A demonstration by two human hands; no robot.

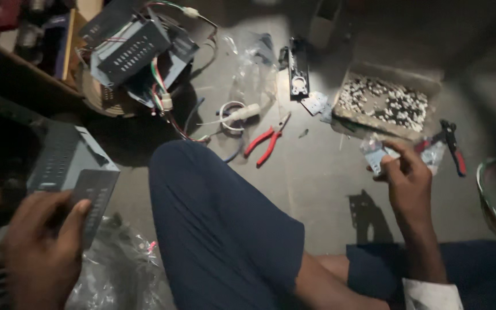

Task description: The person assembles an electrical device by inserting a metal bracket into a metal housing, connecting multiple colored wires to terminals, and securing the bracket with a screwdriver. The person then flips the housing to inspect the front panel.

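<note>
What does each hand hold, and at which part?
Left hand grips the grey metal box at its near lower corner. Right hand pinches a small clear plastic packet at its edge.

A grey concrete floor (317, 178) carried everything. On it lay red pliers (268, 143), a cardboard box (386, 103) of small pieces, a coil of white cable (233, 115), a black metal bracket (298, 74), clear plastic bags (254, 63) and red-handled cutters (452, 146).

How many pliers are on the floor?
2. Red-handled pliers lie in the middle of the floor, beyond the knee. A darker pair lies just past the right hand, beside the tray. Clutter may hide others.
</note>
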